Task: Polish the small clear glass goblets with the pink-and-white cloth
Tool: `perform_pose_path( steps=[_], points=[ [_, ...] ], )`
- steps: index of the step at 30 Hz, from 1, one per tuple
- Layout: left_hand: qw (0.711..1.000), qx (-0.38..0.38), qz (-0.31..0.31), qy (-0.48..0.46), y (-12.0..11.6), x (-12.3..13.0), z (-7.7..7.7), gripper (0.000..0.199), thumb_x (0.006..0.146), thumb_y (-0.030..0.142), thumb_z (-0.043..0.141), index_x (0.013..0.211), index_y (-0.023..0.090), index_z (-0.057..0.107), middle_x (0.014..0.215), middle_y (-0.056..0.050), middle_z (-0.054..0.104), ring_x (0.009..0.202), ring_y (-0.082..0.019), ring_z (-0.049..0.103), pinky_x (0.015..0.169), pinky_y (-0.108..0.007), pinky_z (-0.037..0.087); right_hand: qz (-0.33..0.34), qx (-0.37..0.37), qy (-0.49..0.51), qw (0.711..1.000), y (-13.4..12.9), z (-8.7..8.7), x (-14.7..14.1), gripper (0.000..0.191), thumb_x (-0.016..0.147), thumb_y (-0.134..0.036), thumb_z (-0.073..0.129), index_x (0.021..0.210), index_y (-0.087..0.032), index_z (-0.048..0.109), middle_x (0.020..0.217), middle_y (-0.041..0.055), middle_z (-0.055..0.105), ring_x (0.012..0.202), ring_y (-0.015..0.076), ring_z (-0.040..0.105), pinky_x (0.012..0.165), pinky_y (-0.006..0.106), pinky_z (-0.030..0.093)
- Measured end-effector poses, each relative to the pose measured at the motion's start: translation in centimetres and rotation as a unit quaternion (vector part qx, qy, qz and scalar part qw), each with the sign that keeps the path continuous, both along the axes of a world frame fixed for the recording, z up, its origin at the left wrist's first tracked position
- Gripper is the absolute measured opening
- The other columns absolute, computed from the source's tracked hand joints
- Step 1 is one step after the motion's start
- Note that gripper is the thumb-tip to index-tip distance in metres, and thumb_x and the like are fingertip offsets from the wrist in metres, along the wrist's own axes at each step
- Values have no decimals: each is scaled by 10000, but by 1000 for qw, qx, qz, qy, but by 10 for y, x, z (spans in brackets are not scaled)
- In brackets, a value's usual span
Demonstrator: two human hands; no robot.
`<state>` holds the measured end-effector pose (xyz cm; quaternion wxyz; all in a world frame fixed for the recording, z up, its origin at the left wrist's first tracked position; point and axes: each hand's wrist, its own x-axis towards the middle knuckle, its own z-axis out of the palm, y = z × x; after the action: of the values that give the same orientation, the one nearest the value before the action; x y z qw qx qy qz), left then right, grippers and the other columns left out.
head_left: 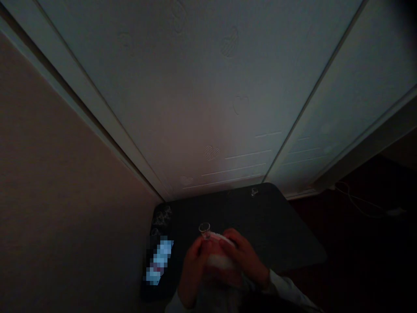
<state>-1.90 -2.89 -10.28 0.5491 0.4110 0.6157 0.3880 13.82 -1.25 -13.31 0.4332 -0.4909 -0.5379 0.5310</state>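
A small clear cup (205, 229) stands upright by the fingertips of my left hand (194, 265); whether they touch it is hard to tell. Between my hands is a pale and reddish soft item (220, 261), perhaps a cloth or bag, too dim to name. The fingers of my left hand are closed on its left side. My right hand (243, 254) has its fingers bent round the upper right edge of the same item. Both hands are above the near part of a dark table (260, 230).
A blurred, lit screen (159, 261) lies at the table's left edge, with crumpled clear plastic (163, 215) behind it. Another small clear object (254, 191) is near the back edge. White panels (211, 108) rise behind the table. A pale cable (358, 202) runs at the right.
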Motion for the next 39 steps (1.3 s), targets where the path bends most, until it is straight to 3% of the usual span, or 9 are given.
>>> perform_pose_path(
  steps=[6,11,15,20,23,26,31,35,39],
  points=[
    [999,23,-11,47,-1,-2,-2,289,773,424,542,871,169,637,893,-44,681,881,-227,618,783,-307,464,-28,-127,139,982,3,4,3,371,718,-554,645,721,-184,624,629,-20,588,583,147,534,536,252,433],
    [995,5,-84,55,0,5,-2,216,774,358,535,737,161,615,735,-22,645,736,-200,592,689,-295,450,-7,-125,177,976,3,3,3,453,715,-587,644,940,-194,667,834,45,680,734,203,620,650,307,496],
    [991,6,-125,53,-2,10,-3,204,789,343,530,774,159,618,778,-22,651,763,-195,581,702,-287,434,0,-68,126,990,3,1,4,513,804,-652,474,853,-191,692,1046,97,673,966,248,613,884,381,453],
    [989,8,-134,58,-4,10,-4,193,804,328,518,741,163,595,735,-5,623,728,-179,555,667,-268,417,-9,-75,149,986,3,-8,2,393,720,-581,641,769,-191,632,950,70,657,843,220,622,765,346,489],
    [989,9,-141,47,-5,9,-2,193,804,330,517,750,163,599,745,-4,621,738,-176,551,673,-262,419,15,-80,186,979,1,-11,-1,424,695,-530,696,965,-221,591,911,49,650,797,202,630,717,327,500],
    [988,8,-146,42,-6,8,1,202,808,331,512,760,160,608,750,-5,623,740,-174,552,669,-257,417,56,-75,166,982,-1,-11,0,530,755,-540,631,1180,-239,531,1075,85,639,925,217,624,811,360,487],
    [987,-9,-158,29,-5,7,6,201,804,318,508,740,161,614,750,2,632,718,-160,554,657,-246,411,105,-89,121,983,-4,-12,2,567,792,-624,518,1193,-225,556,1079,83,656,949,228,624,838,375,481],
    [987,-12,-157,24,-3,9,13,226,808,343,510,720,162,612,727,2,620,710,-165,552,661,-253,418,100,-95,108,984,-5,-13,3,573,805,-597,531,1227,-210,548,1093,91,660,927,219,628,805,356,491],
    [985,2,-167,40,-2,10,19,232,820,353,509,718,167,604,685,11,595,693,-164,547,653,-247,418,104,-70,106,986,-5,-10,2,560,829,-542,543,1270,-197,531,1187,116,638,1021,239,613,873,385,476]
  ],
)
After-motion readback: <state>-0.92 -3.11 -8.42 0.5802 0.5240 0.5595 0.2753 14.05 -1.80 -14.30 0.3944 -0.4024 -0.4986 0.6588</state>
